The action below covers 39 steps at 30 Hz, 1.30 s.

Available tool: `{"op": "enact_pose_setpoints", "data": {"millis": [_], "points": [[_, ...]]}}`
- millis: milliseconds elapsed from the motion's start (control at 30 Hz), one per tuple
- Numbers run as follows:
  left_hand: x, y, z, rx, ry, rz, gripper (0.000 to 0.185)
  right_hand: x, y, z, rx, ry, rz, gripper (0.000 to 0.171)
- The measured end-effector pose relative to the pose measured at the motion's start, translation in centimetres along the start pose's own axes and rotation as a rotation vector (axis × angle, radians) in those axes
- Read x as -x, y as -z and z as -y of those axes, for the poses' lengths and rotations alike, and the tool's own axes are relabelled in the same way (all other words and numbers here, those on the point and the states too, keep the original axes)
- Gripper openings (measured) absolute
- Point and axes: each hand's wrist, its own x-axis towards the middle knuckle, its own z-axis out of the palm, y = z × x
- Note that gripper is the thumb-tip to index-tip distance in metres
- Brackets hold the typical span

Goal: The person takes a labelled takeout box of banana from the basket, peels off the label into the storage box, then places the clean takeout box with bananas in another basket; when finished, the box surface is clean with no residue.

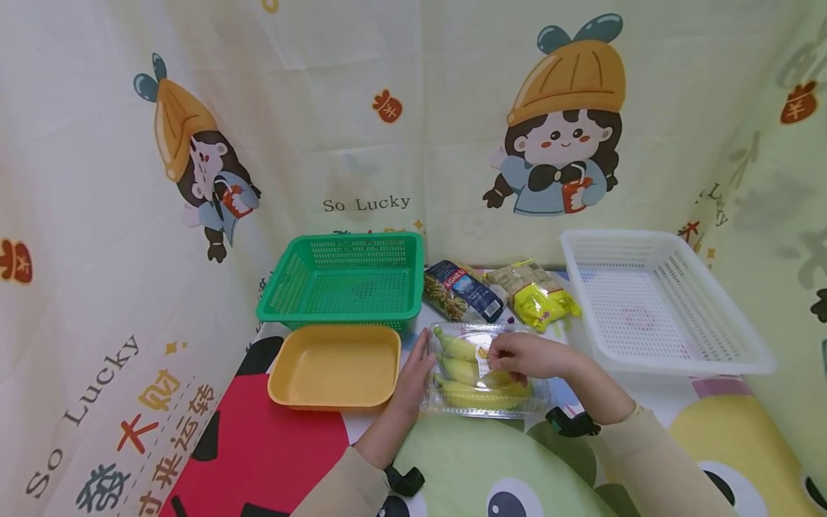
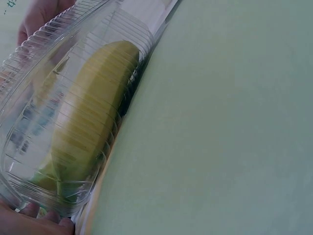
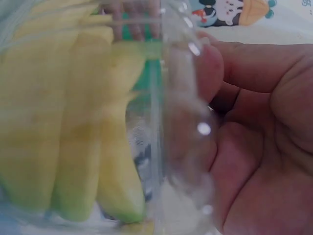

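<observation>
A clear plastic clamshell box [image 1: 491,411] with several yellow-green bananas [image 1: 461,370] lies on the table in front of me. My left hand [image 1: 420,366] lies against the box's left wall with fairly straight fingers. Its fingertips [image 2: 29,215] show at the box's corner in the left wrist view, beside a banana [image 2: 93,112]. My right hand [image 1: 513,355] rests on the lid with curled fingers. In the right wrist view this hand [image 3: 254,137] grips the box's clear edge [image 3: 171,122], and the bananas [image 3: 63,122] show through it.
A yellow tray [image 1: 332,402] sits just left of the box, with a green basket [image 1: 336,314] behind it. A dark snack packet [image 1: 461,289] and a yellow one [image 1: 539,294] lie behind the box. A white basket [image 1: 685,362] stands at the right. Printed cloth walls surround the table.
</observation>
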Motion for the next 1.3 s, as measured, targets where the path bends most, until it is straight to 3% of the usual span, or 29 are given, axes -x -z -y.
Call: {"op": "enact_pose_setpoints", "data": {"millis": [300,400,567,767,933,1133,1300], "points": [[-0.2,0.1,0.1,0.007,0.013,-0.002,0.062,0.0,0.4,0.0,-0.133,-0.078,-0.015,0.016],[-0.1,0.1,0.1,0.01,0.015,-0.007,0.06,0.0,0.6,-0.1,-0.132,-0.087,-0.006,0.018],[-0.2,0.1,0.1,0.011,0.01,-0.005,0.06,0.1,1.4,0.3,-0.043,-0.063,0.026,0.021],[-0.2,0.1,0.3,0.014,0.007,-0.002,0.061,-0.3,2.1,0.7,0.156,-0.031,0.042,0.039],[-0.2,0.1,0.4,0.026,0.004,0.004,0.062,-1.0,2.0,0.5,0.233,-0.005,0.03,0.031],[-0.2,0.2,0.3,0.026,0.002,0.008,0.061,-1.5,2.0,0.3,0.174,-0.032,-0.003,0.01],[-0.2,0.2,0.3,0.008,0.002,0.003,0.061,-1.3,1.9,-0.1,0.069,-0.088,-0.026,0.008]]}}
